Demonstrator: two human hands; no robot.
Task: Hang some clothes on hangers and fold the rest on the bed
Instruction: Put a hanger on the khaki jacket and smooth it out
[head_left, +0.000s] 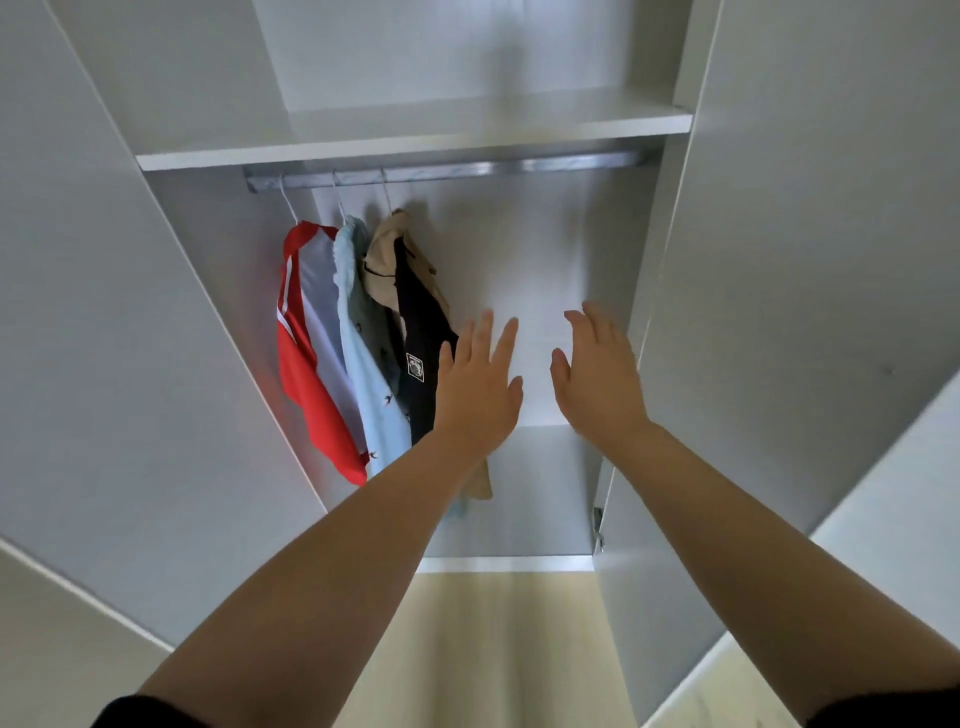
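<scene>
Inside an open white wardrobe (218, 312) with smooth, matt panels, one metal rail (467, 170) runs left to right under one shelf (415, 148). Three garments hang at its left end, packed side by side, each on a thin white hanger hook (340, 200). They are a red-and-white shirt (304, 364), a light blue shirt (374, 400) with small dark prints, and a beige-and-black jacket (415, 322) carrying one square white patch. All three hang lengthwise, collars up at the rail and hems down, their soft cloth seen edge-on.

Two bare hands reach in. The left hand (475, 389) is flat with its fingers straight, holding nothing, just in front of the jacket's black panel — contact cannot be told. The right hand (597, 379) is empty too, fingers loosely spread, near the right door (779, 260).
</scene>
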